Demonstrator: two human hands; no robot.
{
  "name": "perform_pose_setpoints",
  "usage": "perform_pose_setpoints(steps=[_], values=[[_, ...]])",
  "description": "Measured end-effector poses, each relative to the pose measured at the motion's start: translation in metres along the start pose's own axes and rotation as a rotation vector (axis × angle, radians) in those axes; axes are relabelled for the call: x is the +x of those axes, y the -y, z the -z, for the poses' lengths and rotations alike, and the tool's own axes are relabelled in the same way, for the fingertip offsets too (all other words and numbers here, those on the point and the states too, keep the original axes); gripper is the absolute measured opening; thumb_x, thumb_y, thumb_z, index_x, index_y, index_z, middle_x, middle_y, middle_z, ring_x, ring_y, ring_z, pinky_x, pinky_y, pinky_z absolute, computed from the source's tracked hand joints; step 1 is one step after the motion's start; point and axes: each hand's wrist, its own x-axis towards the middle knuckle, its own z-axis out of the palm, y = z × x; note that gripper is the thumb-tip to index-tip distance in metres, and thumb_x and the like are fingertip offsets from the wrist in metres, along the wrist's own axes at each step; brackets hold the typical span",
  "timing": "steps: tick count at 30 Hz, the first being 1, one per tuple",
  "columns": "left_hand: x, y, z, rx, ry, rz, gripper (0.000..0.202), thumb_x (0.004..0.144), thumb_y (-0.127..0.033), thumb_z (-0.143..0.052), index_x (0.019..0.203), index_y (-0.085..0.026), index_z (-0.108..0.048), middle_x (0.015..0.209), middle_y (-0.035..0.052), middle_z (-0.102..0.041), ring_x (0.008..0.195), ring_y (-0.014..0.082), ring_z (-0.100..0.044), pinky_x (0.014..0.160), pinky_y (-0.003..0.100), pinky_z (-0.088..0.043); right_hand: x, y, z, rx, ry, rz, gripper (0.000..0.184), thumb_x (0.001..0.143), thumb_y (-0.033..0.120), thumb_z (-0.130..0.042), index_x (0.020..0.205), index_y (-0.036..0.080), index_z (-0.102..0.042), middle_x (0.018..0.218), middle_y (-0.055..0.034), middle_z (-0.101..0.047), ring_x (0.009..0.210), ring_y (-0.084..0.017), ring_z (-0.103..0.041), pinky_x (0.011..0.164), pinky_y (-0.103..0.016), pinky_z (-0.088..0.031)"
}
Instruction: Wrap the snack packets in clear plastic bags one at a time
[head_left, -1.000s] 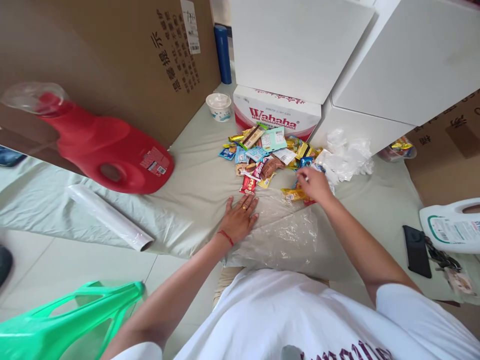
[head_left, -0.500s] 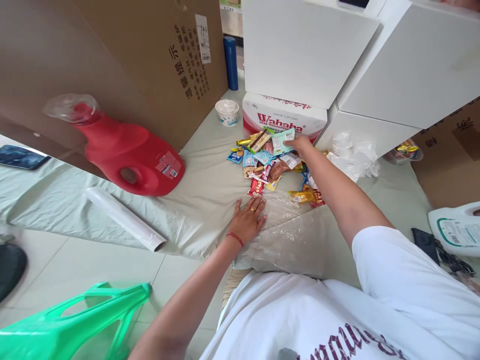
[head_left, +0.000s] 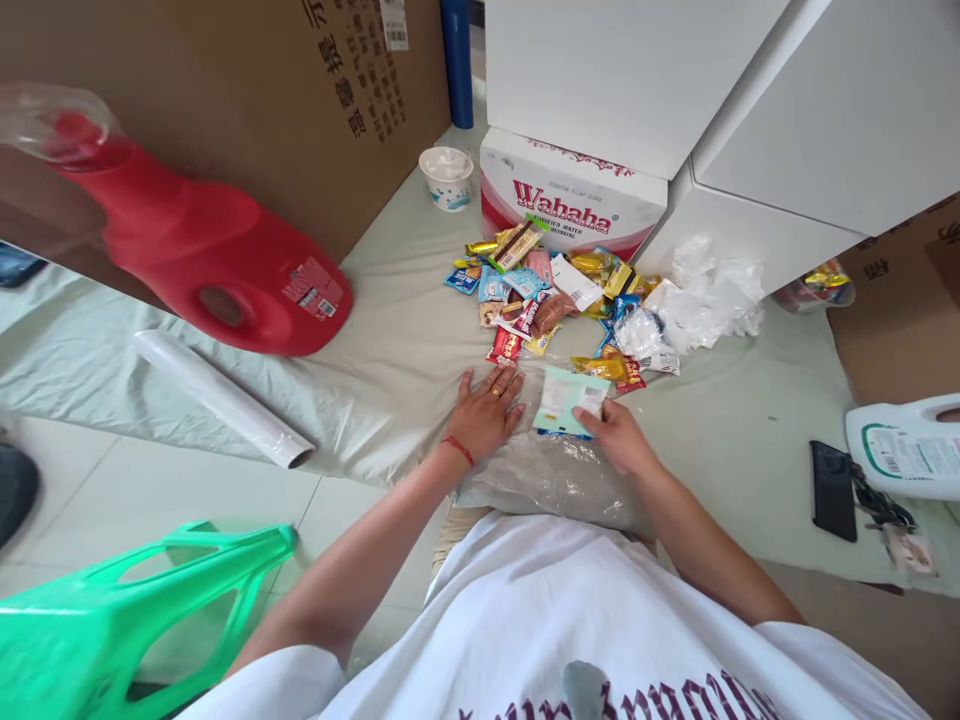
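Note:
My right hand [head_left: 619, 432] grips a pale green snack packet [head_left: 568, 397] by its right side, thumb on top, above a clear plastic bag [head_left: 547, 475] spread close to my body. Something blue shows under the packet's lower edge. My left hand [head_left: 486, 410] lies flat at the bag's left edge, fingers stretched out. Just beyond it is a small red packet [head_left: 505, 345], at the near side of a heap of mixed snack packets [head_left: 529, 287]. A gold-wrapped packet [head_left: 598, 368] lies at the heap's near right.
A Wahaba carton [head_left: 574, 200] stands behind the heap, crumpled clear plastic [head_left: 705, 295] to its right. At left are a red detergent bottle [head_left: 232, 270], a white roll [head_left: 225, 400] and a green stool [head_left: 150, 610]. A paper cup [head_left: 448, 180] stands at the back, a phone [head_left: 832, 490] at right.
My right hand has drawn the pale green packet from the heap back toward my body, over the clear bag. The left hand stays flat in place. The view has tilted down somewhat.

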Motion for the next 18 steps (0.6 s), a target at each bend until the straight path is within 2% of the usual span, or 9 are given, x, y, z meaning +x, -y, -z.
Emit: perform_pose_setpoints(steps=[3,5,7,10,13,16,18], values=[[0.0,-0.001,0.001,0.019,0.004,0.003,0.058,0.105,-0.045,-0.026,0.159,-0.025,-0.038,0.167,0.0083,-0.033,0.155,0.0269,-0.031,0.127,0.062,-0.008,-0.004,-0.011,-0.01,-0.465,-0.14,0.085,0.038,0.086,0.052,-0.064,0.105,0.019,-0.069,0.109,-0.0109,-0.071,0.095,-0.025,-0.065,0.084,-0.039,-0.053],[0.001,-0.002,0.001,0.029,0.008,0.008,0.058,0.105,-0.045,-0.026,0.159,-0.026,-0.038,0.167,0.0084,-0.034,0.154,0.0273,-0.032,0.127,0.062,-0.009,-0.004,-0.009,-0.005,-0.63,-0.236,0.14,0.034,0.087,0.048,-0.061,0.102,0.019,-0.07,0.107,-0.0106,-0.068,0.089,-0.023,-0.063,0.079,-0.035,-0.05],[0.001,-0.002,0.001,0.033,0.016,0.013,0.058,0.105,-0.044,-0.026,0.159,-0.026,-0.037,0.167,0.0082,-0.034,0.154,0.0273,-0.032,0.126,0.063,-0.01,-0.003,-0.006,0.002,-0.564,-0.253,0.15,0.031,0.087,0.048,-0.06,0.096,0.02,-0.069,0.092,-0.0061,-0.066,0.076,-0.019,-0.058,0.07,-0.031,-0.046],[0.001,-0.001,0.001,0.033,0.03,0.01,0.057,0.106,-0.042,-0.024,0.159,-0.026,-0.037,0.167,0.0077,-0.033,0.154,0.0266,-0.032,0.126,0.063,-0.01,-0.006,0.0,0.009,-0.168,-0.199,0.051,0.035,0.081,0.055,-0.066,0.082,0.02,-0.063,0.064,0.0032,-0.054,0.055,-0.013,-0.044,0.054,-0.026,-0.036],[0.001,-0.001,0.001,0.035,0.033,0.008,0.057,0.106,-0.039,-0.022,0.159,-0.026,-0.037,0.167,0.0074,-0.033,0.154,0.026,-0.032,0.126,0.063,-0.01,-0.014,-0.001,0.007,0.161,-0.127,-0.084,0.045,0.07,0.06,-0.078,0.078,0.021,-0.056,0.06,0.0058,-0.052,0.048,-0.009,-0.038,0.045,-0.023,-0.029],[0.001,-0.001,0.001,0.037,0.033,0.014,0.057,0.106,-0.039,-0.023,0.159,-0.025,-0.036,0.167,0.0081,-0.034,0.154,0.0255,-0.032,0.126,0.063,-0.009,-0.027,-0.009,0.002,0.132,-0.077,-0.177,0.046,0.075,0.062,-0.073,0.087,0.021,-0.058,0.067,0.0022,-0.061,0.05,-0.012,-0.048,0.046,-0.024,-0.039],[0.001,-0.001,0.001,0.04,0.031,0.018,0.057,0.106,-0.039,-0.022,0.159,-0.025,-0.036,0.166,0.0082,-0.035,0.154,0.0248,-0.032,0.127,0.063,-0.008,-0.038,-0.014,0.003,-0.107,-0.103,-0.167,0.044,0.084,0.06,-0.064,0.103,0.02,-0.061,0.075,-0.0011,-0.066,0.054,-0.016,-0.056,0.052,-0.029,-0.047]])
